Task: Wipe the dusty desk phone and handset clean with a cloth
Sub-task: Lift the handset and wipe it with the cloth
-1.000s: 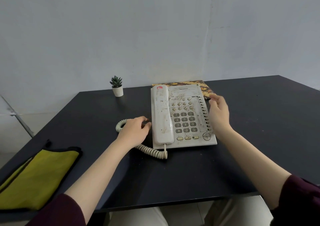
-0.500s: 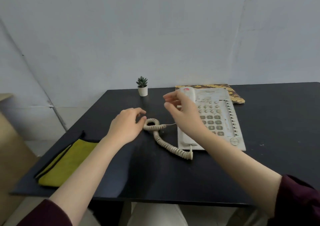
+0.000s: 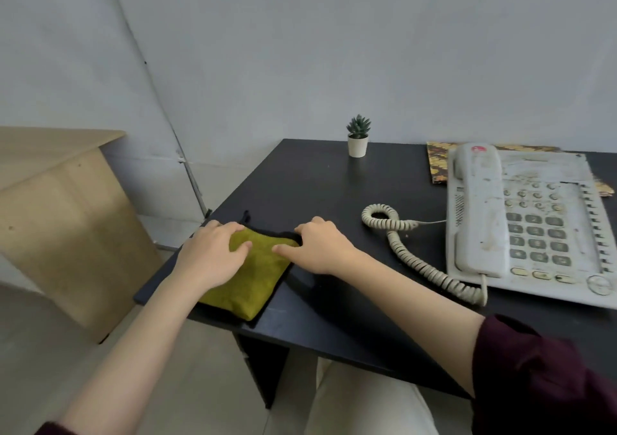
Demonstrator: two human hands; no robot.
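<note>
Head view: both hands (image 3: 217, 254) (image 3: 320, 249) grip cloth (image 3: 248, 276); phone (image 3: 534, 224) lettering unreadable.

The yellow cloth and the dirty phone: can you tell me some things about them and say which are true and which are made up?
1. Both hands are on the yellow cloth. True: the left hand and the right hand both touch it.
2. The handset is lifted off the phone. False: it lies in its cradle.
3. The cloth lies near the desk corner. True.
4. The little plant stands on the phone. False: it stands on the desk, apart from it.
5. The curly cord lies on the desk. True.
</note>
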